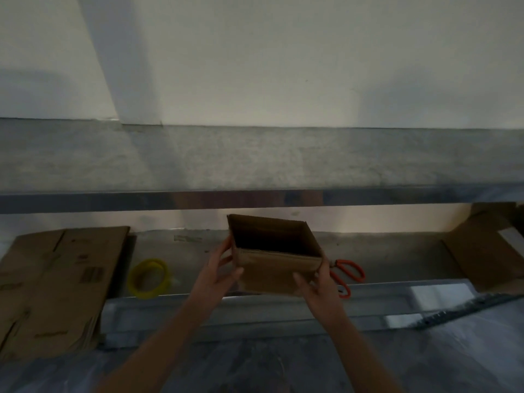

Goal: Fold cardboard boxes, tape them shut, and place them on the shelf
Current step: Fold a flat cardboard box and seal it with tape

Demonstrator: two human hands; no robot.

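You are early in the job, by the look of it. One cardboard box (276, 273) is squared up into shape, but the end turned towards you gapes open, dark inside, with no tape showing on the faces you can see. Whether its far end is closed and taped is hidden. The shelf (255, 163) above the box carries no finished boxes in view. Well to the left of the box lies a stack of flat cardboard (56, 287), so plenty probably remains to fold. The yellow tape roll (147, 277) sits left of the box. The orange scissors (351, 272) lie just right of it, partly behind your wrist.

The box is held up off the worktop (283, 307) between both hands. Your left hand (218, 275) grips its left side, fingers (226, 248) along the side wall and thumb on the near face. Your right hand (320, 287) grips the right corner the same way, thumb across the near face.
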